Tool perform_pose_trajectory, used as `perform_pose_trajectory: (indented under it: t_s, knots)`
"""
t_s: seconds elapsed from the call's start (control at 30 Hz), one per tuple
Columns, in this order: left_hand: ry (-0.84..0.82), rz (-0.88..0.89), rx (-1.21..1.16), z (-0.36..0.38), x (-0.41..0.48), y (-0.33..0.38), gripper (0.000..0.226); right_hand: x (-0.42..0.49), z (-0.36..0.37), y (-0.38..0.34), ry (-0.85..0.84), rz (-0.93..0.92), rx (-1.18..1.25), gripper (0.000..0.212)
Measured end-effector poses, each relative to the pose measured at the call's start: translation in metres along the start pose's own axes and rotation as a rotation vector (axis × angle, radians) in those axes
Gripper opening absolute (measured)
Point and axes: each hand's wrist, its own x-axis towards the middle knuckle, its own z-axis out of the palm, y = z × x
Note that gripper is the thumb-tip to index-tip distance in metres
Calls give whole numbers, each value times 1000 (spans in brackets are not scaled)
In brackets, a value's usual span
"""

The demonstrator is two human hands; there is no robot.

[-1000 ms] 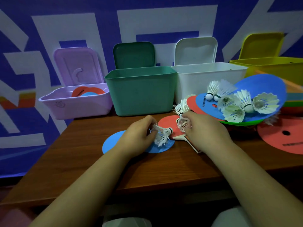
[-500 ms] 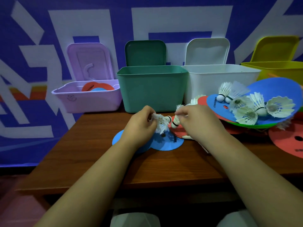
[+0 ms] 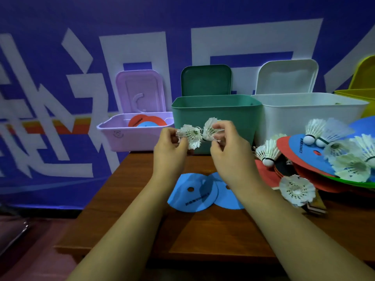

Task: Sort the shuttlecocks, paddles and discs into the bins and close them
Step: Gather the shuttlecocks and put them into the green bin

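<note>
At the left, a lilac bin (image 3: 121, 136) is stood open on the wooden table (image 3: 142, 230), and red and blue discs (image 3: 146, 123) are seen inside it. In front of the open green bin (image 3: 223, 110), a white shuttlecock (image 3: 188, 136) is pinched in the curled fingers of the left hand (image 3: 169, 151). A second shuttlecock (image 3: 211, 128) is pinched by the right hand (image 3: 229, 155). Their cork ends are held together above the table. Beneath the wrists, two overlapping blue discs (image 3: 190, 191) are laid flat. Further right, a white bin (image 3: 304, 110) is stood open, and more shuttlecocks (image 3: 345, 157) are heaped on a disc stack (image 3: 300, 151).
</note>
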Motion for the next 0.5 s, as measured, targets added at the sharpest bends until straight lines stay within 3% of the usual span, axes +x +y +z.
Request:
perform_pose_trajectory:
  t_s: [0.1, 0.37, 0.43, 0.5]
  knots:
    - [33, -15, -162, -3, 38, 15, 10, 8, -1, 1, 26, 7, 7, 30]
    - [3, -113, -270, 26, 149, 43, 26, 26, -20, 15, 50, 60, 30, 18]
    - [-12, -128, -182, 38, 161, 34, 34, 33, -26, 18, 71, 65, 29, 17]
    - [20, -1, 80, 47, 162, 18, 39, 43, -33, 23, 88, 58, 26, 17]
